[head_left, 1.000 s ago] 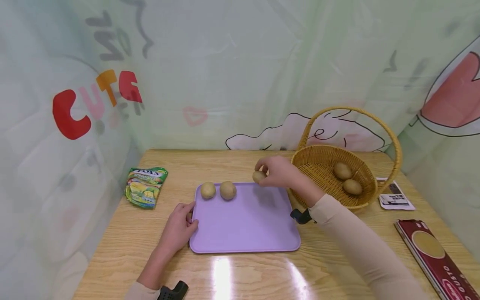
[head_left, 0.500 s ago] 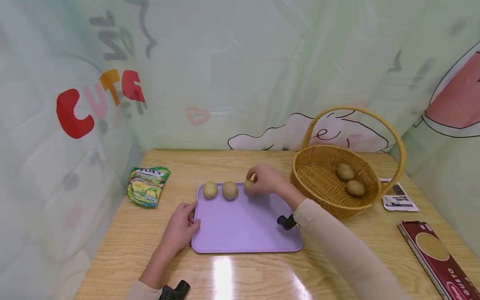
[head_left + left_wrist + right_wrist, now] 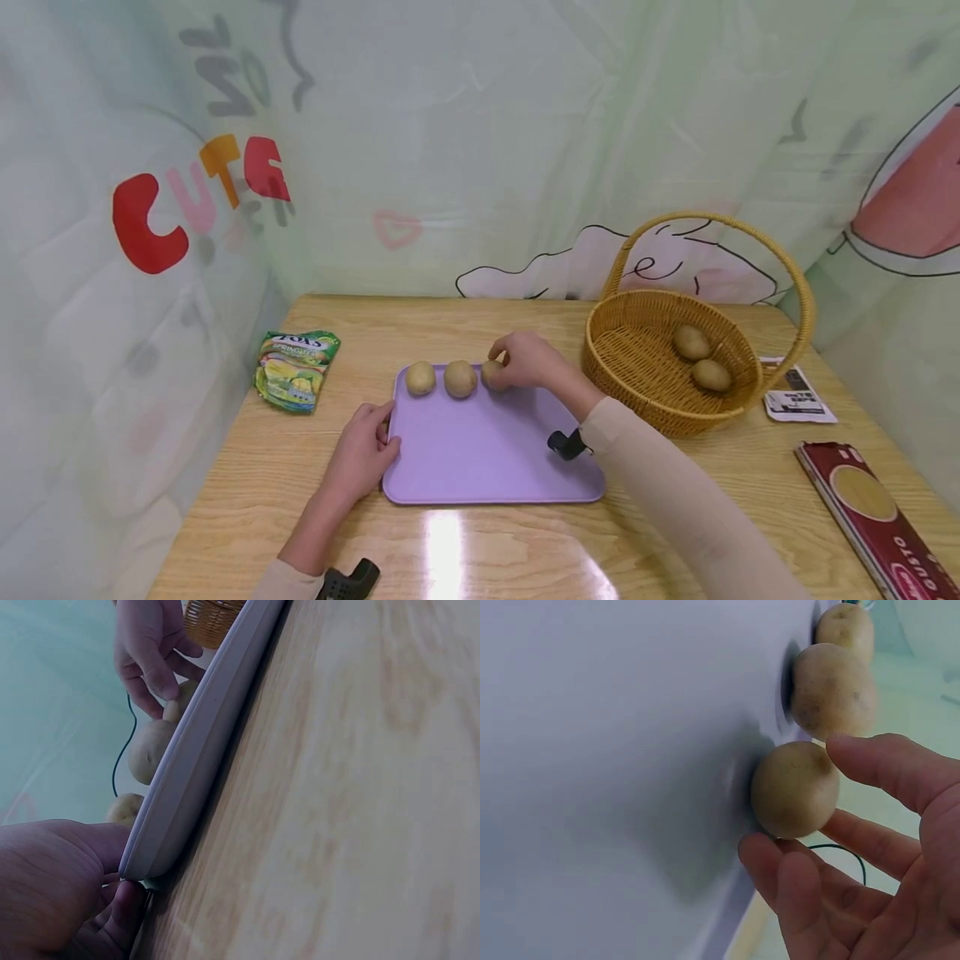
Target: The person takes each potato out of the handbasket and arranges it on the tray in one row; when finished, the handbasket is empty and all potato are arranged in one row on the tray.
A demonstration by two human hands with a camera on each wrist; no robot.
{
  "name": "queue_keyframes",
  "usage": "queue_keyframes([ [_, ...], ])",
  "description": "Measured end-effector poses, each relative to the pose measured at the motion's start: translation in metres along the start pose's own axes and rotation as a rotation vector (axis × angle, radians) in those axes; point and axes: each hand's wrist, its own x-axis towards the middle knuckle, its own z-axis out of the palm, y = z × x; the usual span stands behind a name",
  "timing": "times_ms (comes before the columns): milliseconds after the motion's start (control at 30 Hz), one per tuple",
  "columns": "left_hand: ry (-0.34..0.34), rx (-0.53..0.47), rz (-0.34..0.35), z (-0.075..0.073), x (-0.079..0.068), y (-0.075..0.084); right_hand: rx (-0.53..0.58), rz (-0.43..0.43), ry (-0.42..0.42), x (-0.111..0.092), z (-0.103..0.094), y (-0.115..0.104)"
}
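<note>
A lilac tray lies on the wooden table, and my left hand grips its left edge, thumb at the rim and a finger beneath in the left wrist view. Along the far edge sit two potatoes, a paler potato in the corner and a browner potato beside it. Right of them, my right hand holds a third potato low at the tray's surface. Its thumb touches one side of the potato, with fingers round the other; the hand partly covers this potato in the head view.
A wicker basket with a tall handle stands right of the tray, holding two brown potatoes. Beside it lies a white packet. A dark red box is at the front right, a green candy bag at the left.
My right hand has moved left and down with its potato, from above the tray's far edge to beside the other two. The left hand has stayed on the tray's edge.
</note>
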Motion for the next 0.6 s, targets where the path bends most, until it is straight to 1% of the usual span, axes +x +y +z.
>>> queue_keyframes([
  [167,-0.028,-0.014,-0.033,-0.002,0.0,0.002,-0.007,-0.003,-0.013,-0.008,-0.008,0.001],
  [267,-0.044,-0.014,-0.051,-0.002,0.0,0.002,0.005,-0.008,-0.004,-0.016,-0.018,0.0],
  [467,-0.046,-0.006,-0.06,-0.002,-0.001,0.002,0.016,-0.07,0.047,-0.033,-0.038,0.003],
  [600,-0.045,-0.003,-0.059,-0.002,-0.002,0.003,0.0,-0.069,0.09,-0.044,-0.05,0.007],
])
